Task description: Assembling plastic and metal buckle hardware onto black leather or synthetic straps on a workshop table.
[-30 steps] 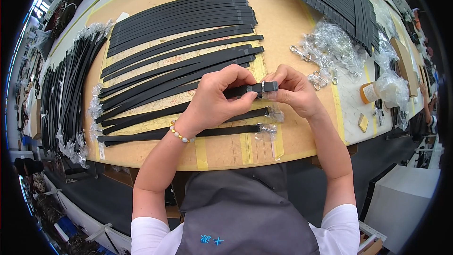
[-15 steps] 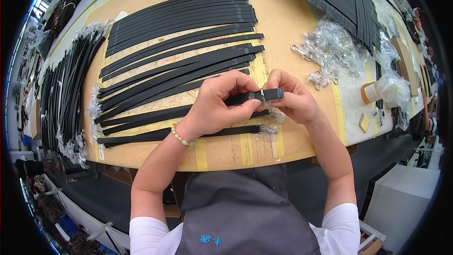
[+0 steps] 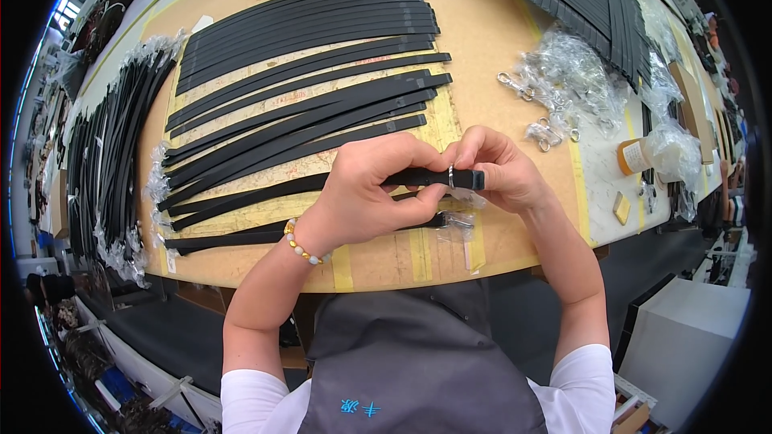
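Note:
Above the near part of the table, my two hands meet at the end of a black strap point(image 3: 468, 180). My left hand point(image 3: 366, 185) pinches the strap between thumb and fingers, just left of a small silver metal ring point(image 3: 451, 174) that sits around it. On the other side, my right hand point(image 3: 503, 170) has its fingers closed on the folded strap end and the ring; some fingertips are hidden behind the strap. Below, a strap point(image 3: 241, 243) with a plastic-wrapped metal fitting point(image 3: 457, 227) lies near the front edge.
Flat black straps point(image 3: 305, 28) lie in rows across the table point(image 3: 474, 16). A bundle of straps point(image 3: 121, 153) hangs over the left side. At right are plastic-wrapped metal clasps point(image 3: 543, 133), more stacked straps point(image 3: 575, 4), an orange jar point(image 3: 633, 157) and a small yellow block point(image 3: 621, 209).
Both hands have shifted slightly down, with the strap end moving along with them. The folded end now points a little more downward, and the ring has moved slightly right.

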The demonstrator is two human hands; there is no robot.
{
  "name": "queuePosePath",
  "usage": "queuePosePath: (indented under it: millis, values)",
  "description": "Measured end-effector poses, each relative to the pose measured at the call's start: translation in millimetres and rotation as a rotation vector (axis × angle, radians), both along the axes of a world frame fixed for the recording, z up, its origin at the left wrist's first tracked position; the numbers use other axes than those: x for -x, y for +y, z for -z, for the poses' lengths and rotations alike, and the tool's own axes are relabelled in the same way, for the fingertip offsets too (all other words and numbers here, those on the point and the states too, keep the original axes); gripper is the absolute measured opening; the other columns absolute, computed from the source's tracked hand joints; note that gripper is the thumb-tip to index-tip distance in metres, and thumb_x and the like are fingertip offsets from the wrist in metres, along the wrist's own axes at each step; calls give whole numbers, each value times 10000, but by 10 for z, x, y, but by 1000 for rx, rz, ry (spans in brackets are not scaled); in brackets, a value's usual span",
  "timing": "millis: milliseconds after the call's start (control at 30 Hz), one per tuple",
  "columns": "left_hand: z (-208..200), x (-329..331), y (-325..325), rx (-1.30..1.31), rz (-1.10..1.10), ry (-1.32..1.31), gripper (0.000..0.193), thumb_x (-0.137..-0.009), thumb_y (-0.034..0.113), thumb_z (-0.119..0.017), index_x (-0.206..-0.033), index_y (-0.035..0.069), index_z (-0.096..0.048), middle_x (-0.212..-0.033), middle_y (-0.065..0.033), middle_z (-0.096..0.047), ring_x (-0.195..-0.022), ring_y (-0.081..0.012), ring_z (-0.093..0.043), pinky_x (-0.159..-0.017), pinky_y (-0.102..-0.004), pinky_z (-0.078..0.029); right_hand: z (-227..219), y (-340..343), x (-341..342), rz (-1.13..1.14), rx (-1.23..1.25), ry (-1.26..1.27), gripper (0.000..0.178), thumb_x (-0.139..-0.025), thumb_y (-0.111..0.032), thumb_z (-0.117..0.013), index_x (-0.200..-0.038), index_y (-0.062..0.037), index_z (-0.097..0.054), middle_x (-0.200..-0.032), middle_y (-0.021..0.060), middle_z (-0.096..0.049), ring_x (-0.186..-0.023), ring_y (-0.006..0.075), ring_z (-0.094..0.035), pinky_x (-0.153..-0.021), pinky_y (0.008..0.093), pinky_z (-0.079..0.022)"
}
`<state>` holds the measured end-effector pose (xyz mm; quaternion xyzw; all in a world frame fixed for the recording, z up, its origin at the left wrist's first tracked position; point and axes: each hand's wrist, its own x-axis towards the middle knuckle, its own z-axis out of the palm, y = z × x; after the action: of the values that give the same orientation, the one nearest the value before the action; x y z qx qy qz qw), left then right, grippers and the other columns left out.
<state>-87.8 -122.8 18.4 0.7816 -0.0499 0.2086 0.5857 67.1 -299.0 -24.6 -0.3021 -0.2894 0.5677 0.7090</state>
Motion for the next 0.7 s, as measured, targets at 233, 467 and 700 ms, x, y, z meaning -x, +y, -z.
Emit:
queuePosePath:
  millis: [233,467,700]
  values:
    - [31,5,-8,-295,-101,-129,210,-742,38,-780,-941,72,-723,-735,-53,-646,-600,-183,-636,-515,-284,-494,-293,-16,70,22,206,-199,231,-902,-131,-775,-1071,-29,-656,-976,6,-694,-894,63,-637,-817,233,-511]
    - [95,23,-63,-639,-163,-100,258,-695,22,-787,-937,57,-703,-761,-55,-653,-604,-198,-619,-509,-297,-481,-342,12,250,298,345,-937,209,-871,-169,-746,-953,18,-700,-770,-40,-645,-702,28,-553,-638,231,-465]
    - [31,-13,-85,-319,-121,38,268,-756,61,-802,-945,42,-611,-811,-116,-671,-732,-267,-712,-632,-333,-576,-266,-11,201,198,412,-468,155,-927,-138,-723,-941,10,-677,-787,-54,-626,-693,8,-524,-597,206,-419]
